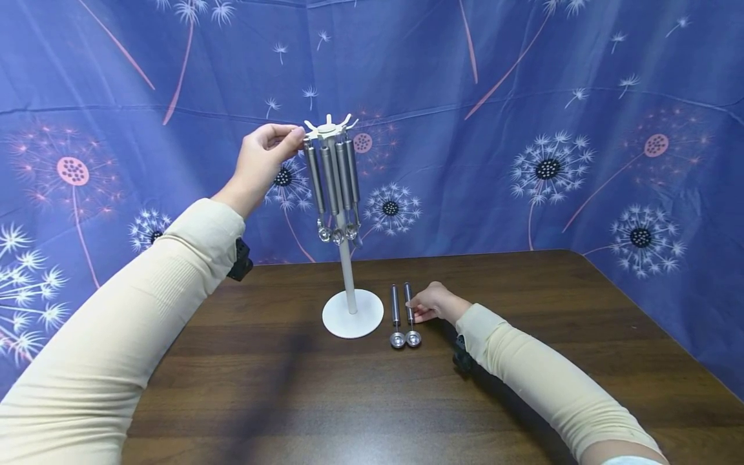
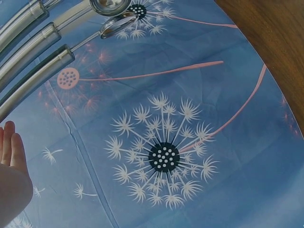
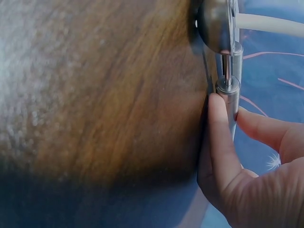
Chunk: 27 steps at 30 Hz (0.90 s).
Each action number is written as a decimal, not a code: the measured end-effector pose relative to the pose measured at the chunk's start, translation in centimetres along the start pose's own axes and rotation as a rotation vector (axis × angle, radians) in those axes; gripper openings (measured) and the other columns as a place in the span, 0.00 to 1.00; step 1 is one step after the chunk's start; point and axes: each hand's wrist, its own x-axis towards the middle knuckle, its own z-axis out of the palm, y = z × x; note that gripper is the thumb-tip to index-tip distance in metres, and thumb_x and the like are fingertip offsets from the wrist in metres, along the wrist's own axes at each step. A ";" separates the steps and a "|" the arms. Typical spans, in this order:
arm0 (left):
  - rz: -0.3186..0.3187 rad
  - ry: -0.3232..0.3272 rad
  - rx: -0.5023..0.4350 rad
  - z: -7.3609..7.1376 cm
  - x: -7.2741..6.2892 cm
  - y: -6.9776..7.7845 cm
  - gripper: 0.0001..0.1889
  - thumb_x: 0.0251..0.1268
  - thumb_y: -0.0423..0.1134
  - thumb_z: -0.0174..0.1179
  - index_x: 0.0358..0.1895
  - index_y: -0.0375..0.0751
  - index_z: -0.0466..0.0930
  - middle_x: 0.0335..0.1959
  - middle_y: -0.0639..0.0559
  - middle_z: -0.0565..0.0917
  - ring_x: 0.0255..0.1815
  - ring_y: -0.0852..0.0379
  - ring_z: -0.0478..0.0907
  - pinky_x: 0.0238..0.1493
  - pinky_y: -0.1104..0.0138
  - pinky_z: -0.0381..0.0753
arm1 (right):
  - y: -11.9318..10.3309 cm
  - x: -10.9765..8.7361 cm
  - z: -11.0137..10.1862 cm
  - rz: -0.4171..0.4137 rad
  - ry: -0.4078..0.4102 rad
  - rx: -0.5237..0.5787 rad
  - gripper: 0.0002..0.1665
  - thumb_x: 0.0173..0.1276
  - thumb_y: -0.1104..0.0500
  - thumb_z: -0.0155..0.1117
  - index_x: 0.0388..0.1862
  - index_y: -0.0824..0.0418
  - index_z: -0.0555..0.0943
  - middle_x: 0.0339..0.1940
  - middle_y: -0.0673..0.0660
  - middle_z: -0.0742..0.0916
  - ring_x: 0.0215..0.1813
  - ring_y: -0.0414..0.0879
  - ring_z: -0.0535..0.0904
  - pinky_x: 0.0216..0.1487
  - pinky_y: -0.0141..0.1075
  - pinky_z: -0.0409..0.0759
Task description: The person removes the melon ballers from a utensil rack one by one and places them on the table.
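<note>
A white stand (image 1: 352, 314) with a star-shaped, pronged top stands on the table. Several steel spoons (image 1: 329, 177) with small round bowls and thick tube handles hang from it. My left hand (image 1: 264, 158) pinches the stand's left prong with thumb and fingertips; the exact contact is hidden. In the left wrist view, hanging spoon handles (image 2: 31, 54) and part of that hand show. My right hand (image 1: 436, 301) holds the handle of a steel spoon (image 1: 413, 338) lying on the table, thumb and finger on either side (image 3: 228, 97). A matching spoon (image 1: 396, 310) lies just left of it.
The brown wooden table (image 1: 372, 394) reaches back to a blue cloth (image 1: 453, 174) printed with dandelions. The stand's round white base sits close to the left of the two lying spoons. A dark wrist camera (image 1: 240, 260) is strapped below my left hand.
</note>
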 end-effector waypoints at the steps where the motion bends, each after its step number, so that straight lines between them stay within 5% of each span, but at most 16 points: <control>1: 0.001 0.000 0.000 0.0 0.0 0.0 0.14 0.67 0.41 0.62 0.50 0.34 0.79 0.33 0.61 0.84 0.39 0.66 0.80 0.61 0.65 0.76 | 0.0 -0.1 0.0 -0.002 0.002 -0.005 0.10 0.63 0.71 0.64 0.34 0.68 0.70 0.16 0.54 0.77 0.18 0.41 0.77 0.29 0.33 0.85; 10: 0.007 0.001 0.024 0.0 0.0 0.0 0.15 0.67 0.41 0.62 0.50 0.35 0.79 0.33 0.61 0.84 0.39 0.67 0.80 0.60 0.65 0.76 | 0.0 -0.1 0.3 -0.016 0.040 -0.041 0.08 0.63 0.70 0.65 0.31 0.69 0.73 0.18 0.55 0.77 0.17 0.41 0.76 0.27 0.32 0.84; 27: 0.001 0.010 0.037 0.1 -0.2 0.3 0.13 0.66 0.42 0.62 0.48 0.37 0.80 0.32 0.63 0.83 0.39 0.66 0.80 0.58 0.67 0.77 | -0.2 -1.3 0.3 -0.032 0.067 -0.081 0.12 0.63 0.69 0.65 0.41 0.74 0.72 0.19 0.57 0.78 0.18 0.42 0.77 0.29 0.35 0.85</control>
